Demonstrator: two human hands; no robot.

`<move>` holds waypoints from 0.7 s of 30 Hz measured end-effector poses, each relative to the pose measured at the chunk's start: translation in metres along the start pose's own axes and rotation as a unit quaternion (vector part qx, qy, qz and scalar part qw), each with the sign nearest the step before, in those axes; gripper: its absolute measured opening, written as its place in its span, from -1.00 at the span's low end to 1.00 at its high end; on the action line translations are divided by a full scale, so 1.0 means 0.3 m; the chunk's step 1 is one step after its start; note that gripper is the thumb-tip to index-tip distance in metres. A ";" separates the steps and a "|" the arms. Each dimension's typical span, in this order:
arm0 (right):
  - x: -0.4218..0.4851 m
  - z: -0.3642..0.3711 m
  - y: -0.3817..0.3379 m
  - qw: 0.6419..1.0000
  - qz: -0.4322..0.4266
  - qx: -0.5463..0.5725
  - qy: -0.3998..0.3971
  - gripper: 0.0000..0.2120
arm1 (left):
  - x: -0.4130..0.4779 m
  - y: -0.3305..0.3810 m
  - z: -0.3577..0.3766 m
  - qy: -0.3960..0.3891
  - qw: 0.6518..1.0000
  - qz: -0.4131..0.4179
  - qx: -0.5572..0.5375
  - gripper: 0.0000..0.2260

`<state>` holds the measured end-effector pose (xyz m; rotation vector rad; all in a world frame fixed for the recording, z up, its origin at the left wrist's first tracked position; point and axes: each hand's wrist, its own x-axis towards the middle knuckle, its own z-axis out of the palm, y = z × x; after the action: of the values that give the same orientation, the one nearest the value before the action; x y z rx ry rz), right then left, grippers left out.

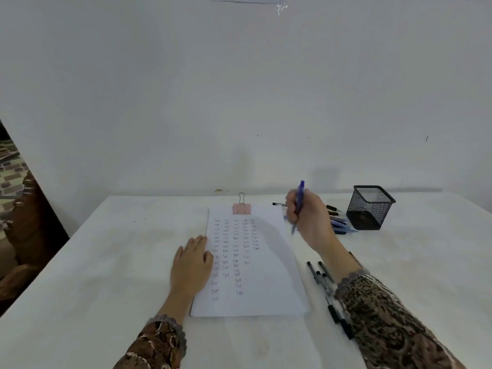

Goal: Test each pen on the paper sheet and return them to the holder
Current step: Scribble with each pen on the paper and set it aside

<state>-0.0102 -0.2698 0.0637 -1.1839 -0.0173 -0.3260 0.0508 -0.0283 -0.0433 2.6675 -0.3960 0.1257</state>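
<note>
A white paper sheet (pixel 266 275) lies in the middle of the table, covered with columns of handwritten test words and clipped at the top by a pink binder clip (pixel 241 207). My left hand (pixel 192 265) rests flat on the sheet's left edge. My right hand (pixel 310 219) hovers over the sheet's upper right corner, gripping a blue pen (pixel 300 198) held nearly upright with its tip down. A black mesh holder (pixel 370 207) stands at the right and looks empty. Several blue pens (pixel 342 226) lie beside it. Several black pens (pixel 323 278) lie right of the sheet, partly under my right sleeve.
One black pen (pixel 278 204) lies behind my right hand near the table's back edge. A white wall rises right behind the table. At the far left, past the table edge, stands dark wooden furniture (pixel 26 222).
</note>
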 end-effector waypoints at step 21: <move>0.009 0.004 0.295 0.943 0.126 0.248 0.184 -0.44 | -0.005 -0.006 -0.003 -0.007 1.000 0.009 -0.011 -0.56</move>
<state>0.0155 -0.2396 -0.0156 -0.6024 0.3588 -0.2900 0.0500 -0.0261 -0.0435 2.6446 -0.4230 0.1072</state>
